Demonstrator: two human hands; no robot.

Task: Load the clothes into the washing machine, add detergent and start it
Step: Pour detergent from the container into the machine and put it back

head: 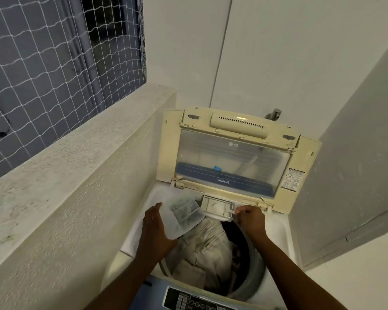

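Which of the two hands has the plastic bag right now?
The left hand holds the translucent bag above the beige trousers; the right hand pinches at the detergent drawer instead.

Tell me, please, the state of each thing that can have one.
Cream plastic washing-machine lid: raised open.
Small white detergent drawer: pulled out, white powder inside.
Round grey drum: loaded with beige trousers.
Translucent white pouch: held by left hand.
Right hand: pinching small white piece.
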